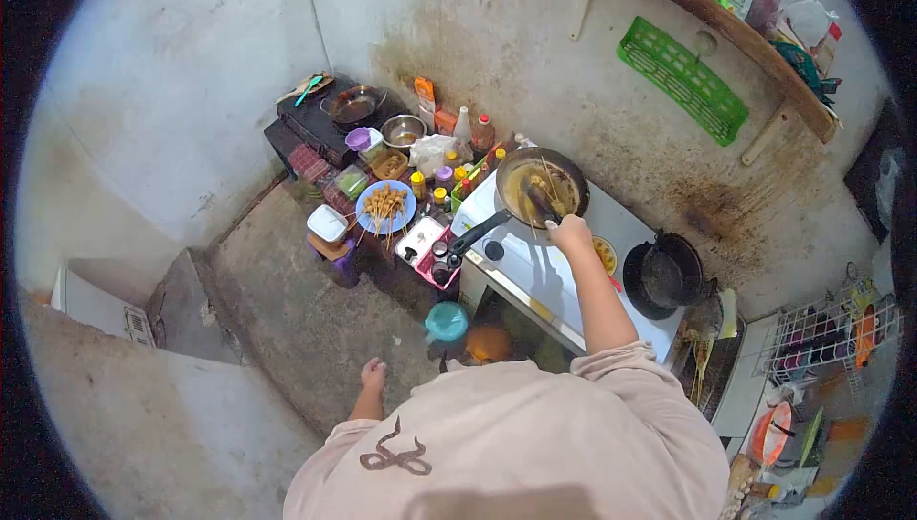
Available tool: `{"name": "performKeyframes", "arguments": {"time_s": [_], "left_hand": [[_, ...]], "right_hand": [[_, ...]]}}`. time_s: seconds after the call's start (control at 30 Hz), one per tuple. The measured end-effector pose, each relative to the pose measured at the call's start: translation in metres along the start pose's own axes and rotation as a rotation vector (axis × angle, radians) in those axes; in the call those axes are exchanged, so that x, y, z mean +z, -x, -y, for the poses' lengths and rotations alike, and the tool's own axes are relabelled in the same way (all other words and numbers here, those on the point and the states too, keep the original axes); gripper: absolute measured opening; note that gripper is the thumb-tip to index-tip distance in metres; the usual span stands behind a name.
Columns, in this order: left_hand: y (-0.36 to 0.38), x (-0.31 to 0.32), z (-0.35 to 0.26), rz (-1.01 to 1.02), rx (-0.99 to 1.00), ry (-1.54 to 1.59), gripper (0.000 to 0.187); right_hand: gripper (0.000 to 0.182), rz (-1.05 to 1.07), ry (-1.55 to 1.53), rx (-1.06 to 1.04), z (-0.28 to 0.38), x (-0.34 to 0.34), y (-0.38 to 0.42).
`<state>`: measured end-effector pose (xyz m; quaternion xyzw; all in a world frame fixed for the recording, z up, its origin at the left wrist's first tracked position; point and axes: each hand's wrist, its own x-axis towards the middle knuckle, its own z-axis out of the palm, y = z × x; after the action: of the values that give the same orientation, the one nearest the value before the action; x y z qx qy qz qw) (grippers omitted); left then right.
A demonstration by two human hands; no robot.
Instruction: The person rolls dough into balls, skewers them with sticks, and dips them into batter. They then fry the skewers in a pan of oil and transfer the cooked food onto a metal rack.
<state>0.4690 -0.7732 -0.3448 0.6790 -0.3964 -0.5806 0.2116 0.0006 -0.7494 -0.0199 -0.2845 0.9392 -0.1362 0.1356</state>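
I can't read a single word, brand or number from here — whatever print there is comes out too small or too blurred for me. The orange packet (425,92) standing by the wall has paler patches on its front that I can't make out as letters, and the red-capped bottle (482,133) near it is no clearer. Up on the shelf (712,16), a pale card (739,1) is just as illegible. My shirt (535,424) carries a dark, looping figure — a twisted shape I can't read as any letter
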Motion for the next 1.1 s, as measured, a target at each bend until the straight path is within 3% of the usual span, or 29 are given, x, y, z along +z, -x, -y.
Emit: {"name": "performKeyframes", "arguments": {"time_s": [0.27, 0.37, 0.47, 0.57, 0.67, 0.77, 0.83, 1.1], "left_hand": [[-0.033, -0.004, 0.053, 0.035, 0.225, -0.075, 0.036], [-0.035, -0.001, 0.061, -0.025, 0.129, -0.012, 0.035], [-0.003, -0.002, 0.029, -0.025, -0.028, -0.003, 0.038], [0.015, -0.002, 0.016, -0.019, 0.063, 0.010, 0.039], [0.019, -0.004, 0.010, -0.021, -0.046, -0.024, 0.040], [-0.008, -0.007, 0.039, -0.030, 0.073, -0.124, 0.040], [-0.009, -0.006, 0.039, -0.011, 0.052, -0.020, 0.039], [-0.015, 0.002, 0.034, 0.002, 0.053, -0.083, 0.038]], "right_hand": [[0.044, 0.004, -0.084, 0.058, -0.012, 0.017, -0.030], [0.042, 0.076, -0.118, 0.096, 0.003, 0.000, -0.019], [0.042, 0.093, -0.135, 0.123, -0.008, 0.013, -0.037], [0.043, 0.035, -0.139, 0.082, -0.026, 0.020, -0.046], [0.044, 0.018, -0.128, 0.030, -0.032, 0.020, -0.046], [0.045, 0.001, -0.062, -0.025, -0.026, 0.004, -0.030], [0.045, -0.033, 0.001, -0.033, -0.017, -0.003, -0.018], [0.046, 0.072, -0.121, 0.075, -0.026, 0.027, -0.050]]}}
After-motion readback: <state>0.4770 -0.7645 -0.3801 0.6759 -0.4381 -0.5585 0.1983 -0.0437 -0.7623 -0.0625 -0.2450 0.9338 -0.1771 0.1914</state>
